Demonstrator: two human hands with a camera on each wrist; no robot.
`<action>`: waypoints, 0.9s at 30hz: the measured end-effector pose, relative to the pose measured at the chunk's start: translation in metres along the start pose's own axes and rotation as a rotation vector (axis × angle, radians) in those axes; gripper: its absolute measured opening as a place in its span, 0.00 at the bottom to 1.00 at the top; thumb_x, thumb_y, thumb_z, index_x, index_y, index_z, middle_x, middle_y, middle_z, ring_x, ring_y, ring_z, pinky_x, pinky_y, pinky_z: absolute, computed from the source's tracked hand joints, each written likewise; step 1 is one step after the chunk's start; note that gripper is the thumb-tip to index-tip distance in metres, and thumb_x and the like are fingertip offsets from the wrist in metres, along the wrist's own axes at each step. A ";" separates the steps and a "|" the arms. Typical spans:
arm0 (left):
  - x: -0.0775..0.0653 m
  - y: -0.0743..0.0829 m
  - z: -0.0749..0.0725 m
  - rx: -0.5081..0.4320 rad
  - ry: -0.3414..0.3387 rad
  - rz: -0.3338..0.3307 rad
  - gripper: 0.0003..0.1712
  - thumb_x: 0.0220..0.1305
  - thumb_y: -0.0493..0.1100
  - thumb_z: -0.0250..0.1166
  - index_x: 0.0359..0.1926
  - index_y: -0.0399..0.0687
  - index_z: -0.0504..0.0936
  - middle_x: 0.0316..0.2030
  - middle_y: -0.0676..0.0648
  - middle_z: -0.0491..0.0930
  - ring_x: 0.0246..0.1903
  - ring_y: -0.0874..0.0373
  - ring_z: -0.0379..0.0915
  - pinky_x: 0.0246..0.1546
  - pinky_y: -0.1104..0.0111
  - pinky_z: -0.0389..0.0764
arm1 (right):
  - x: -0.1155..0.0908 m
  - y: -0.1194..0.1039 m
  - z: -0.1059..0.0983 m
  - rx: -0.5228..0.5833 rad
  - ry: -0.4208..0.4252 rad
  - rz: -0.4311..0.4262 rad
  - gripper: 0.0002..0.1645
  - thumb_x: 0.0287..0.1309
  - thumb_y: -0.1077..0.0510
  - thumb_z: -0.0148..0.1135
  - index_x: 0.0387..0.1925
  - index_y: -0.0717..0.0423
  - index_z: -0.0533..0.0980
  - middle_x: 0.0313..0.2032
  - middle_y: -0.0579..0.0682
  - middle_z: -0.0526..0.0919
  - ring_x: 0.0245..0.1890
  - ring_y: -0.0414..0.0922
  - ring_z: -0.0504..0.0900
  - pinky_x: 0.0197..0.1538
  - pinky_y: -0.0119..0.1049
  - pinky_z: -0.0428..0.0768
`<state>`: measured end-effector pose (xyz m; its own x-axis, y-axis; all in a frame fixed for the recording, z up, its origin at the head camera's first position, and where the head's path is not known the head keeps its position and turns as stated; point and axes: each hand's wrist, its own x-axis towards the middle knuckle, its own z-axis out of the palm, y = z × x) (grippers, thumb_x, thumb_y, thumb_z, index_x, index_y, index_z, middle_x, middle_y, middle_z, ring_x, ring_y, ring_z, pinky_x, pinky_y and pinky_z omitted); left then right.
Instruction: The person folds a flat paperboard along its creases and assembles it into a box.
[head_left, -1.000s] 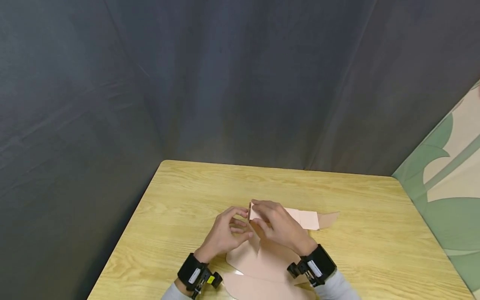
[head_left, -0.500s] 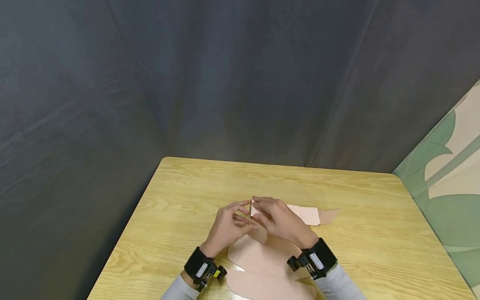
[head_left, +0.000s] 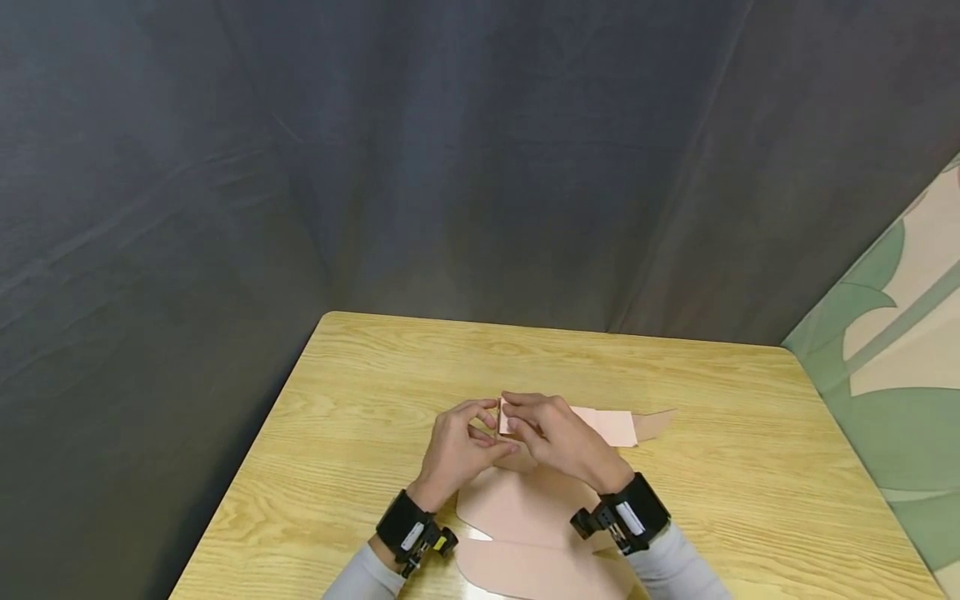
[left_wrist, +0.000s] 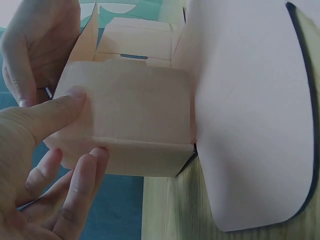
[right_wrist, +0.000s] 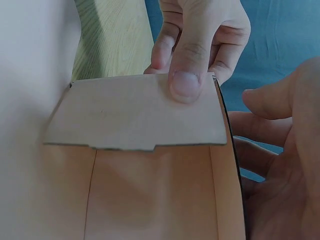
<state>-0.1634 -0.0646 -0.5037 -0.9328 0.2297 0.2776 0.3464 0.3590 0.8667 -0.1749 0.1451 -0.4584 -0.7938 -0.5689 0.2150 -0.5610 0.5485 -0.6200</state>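
A partly folded pale pink cardboard box stands on its side on the table, its wide lid panel spreading toward me. At the box's left end, my left hand pinches the end flap. Its thumb presses the flap's inner face, while the other fingers sit on the end wall's outside. My right hand is at the long side wall; its fingers rest against the outside, and its thumb stands apart. The side wall partly hides those fingertips in the right wrist view.
The wooden table extends around the box. At the box's right end, another flap sticks out unfolded. A dark curtain hangs behind the table, and a green leaf-patterned panel stands at the right.
The left end flap has swung inward under my left thumb, which moved slightly right. My right hand stays at the side wall, nearly still.
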 end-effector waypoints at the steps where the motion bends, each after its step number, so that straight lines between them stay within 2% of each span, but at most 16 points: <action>1: 0.000 0.000 0.000 0.011 0.008 0.005 0.18 0.53 0.44 0.86 0.38 0.45 0.86 0.55 0.45 0.87 0.29 0.64 0.88 0.31 0.75 0.88 | 0.000 0.000 0.000 0.002 0.000 0.001 0.18 0.78 0.59 0.60 0.62 0.61 0.84 0.70 0.62 0.78 0.51 0.46 0.90 0.45 0.32 0.88; 3: 0.000 0.000 0.001 0.024 0.021 0.009 0.17 0.52 0.44 0.87 0.35 0.46 0.85 0.55 0.45 0.87 0.29 0.65 0.88 0.30 0.75 0.88 | 0.001 0.000 -0.001 0.005 -0.002 0.001 0.18 0.77 0.59 0.61 0.60 0.60 0.85 0.70 0.63 0.78 0.36 0.38 0.89 0.36 0.28 0.85; 6: 0.000 0.000 0.002 0.037 0.030 0.012 0.18 0.51 0.44 0.87 0.31 0.46 0.84 0.57 0.44 0.87 0.28 0.64 0.88 0.30 0.75 0.87 | 0.001 -0.001 -0.001 0.008 -0.004 0.007 0.15 0.75 0.60 0.62 0.55 0.59 0.88 0.69 0.63 0.79 0.21 0.31 0.74 0.25 0.26 0.75; 7: 0.000 0.000 0.003 0.039 0.032 0.013 0.18 0.51 0.44 0.87 0.34 0.45 0.85 0.55 0.44 0.88 0.28 0.64 0.88 0.30 0.75 0.87 | 0.001 -0.001 -0.001 0.011 -0.002 0.012 0.14 0.75 0.60 0.62 0.53 0.58 0.89 0.69 0.63 0.79 0.17 0.30 0.67 0.22 0.26 0.72; 10: 0.001 0.000 0.007 0.052 0.033 0.010 0.19 0.51 0.45 0.87 0.35 0.46 0.85 0.54 0.44 0.89 0.28 0.65 0.88 0.29 0.76 0.87 | 0.001 -0.001 -0.002 0.021 0.004 0.029 0.13 0.76 0.59 0.62 0.38 0.54 0.91 0.68 0.61 0.80 0.16 0.29 0.64 0.22 0.26 0.70; 14: 0.001 -0.002 0.011 0.085 0.047 0.008 0.21 0.49 0.46 0.88 0.31 0.49 0.81 0.56 0.44 0.88 0.28 0.66 0.88 0.29 0.77 0.86 | 0.001 -0.001 -0.002 0.031 -0.001 0.044 0.25 0.78 0.58 0.59 0.19 0.49 0.80 0.67 0.62 0.81 0.14 0.29 0.59 0.21 0.26 0.68; 16: 0.001 -0.003 0.013 0.139 0.067 0.029 0.23 0.49 0.49 0.88 0.29 0.50 0.79 0.53 0.45 0.90 0.29 0.66 0.87 0.29 0.78 0.85 | 0.001 -0.001 -0.001 0.033 -0.001 0.043 0.25 0.78 0.58 0.59 0.19 0.50 0.80 0.67 0.62 0.81 0.13 0.29 0.57 0.20 0.26 0.67; 20: 0.001 -0.006 0.017 0.244 0.120 0.079 0.26 0.47 0.54 0.88 0.27 0.51 0.78 0.46 0.49 0.91 0.30 0.67 0.85 0.30 0.81 0.82 | 0.001 -0.002 -0.001 0.019 0.003 0.036 0.18 0.77 0.59 0.61 0.27 0.51 0.86 0.67 0.62 0.81 0.15 0.28 0.59 0.21 0.25 0.66; 23: 0.002 -0.007 0.019 0.254 0.145 0.104 0.25 0.47 0.53 0.88 0.26 0.51 0.77 0.45 0.49 0.91 0.30 0.66 0.86 0.29 0.82 0.82 | 0.001 -0.002 -0.001 0.008 0.001 0.037 0.17 0.76 0.59 0.61 0.30 0.51 0.88 0.67 0.61 0.81 0.16 0.28 0.59 0.22 0.24 0.66; 27: 0.004 -0.007 0.021 0.246 0.157 0.106 0.24 0.49 0.50 0.87 0.25 0.52 0.76 0.44 0.49 0.90 0.30 0.66 0.85 0.29 0.82 0.82 | 0.000 -0.003 -0.002 -0.004 0.005 0.039 0.14 0.76 0.60 0.60 0.38 0.55 0.91 0.67 0.61 0.81 0.14 0.28 0.57 0.21 0.24 0.65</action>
<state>-0.1673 -0.0472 -0.5176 -0.8873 0.1420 0.4388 0.4388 0.5528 0.7084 -0.1739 0.1446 -0.4551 -0.8160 -0.5444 0.1944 -0.5307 0.5722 -0.6252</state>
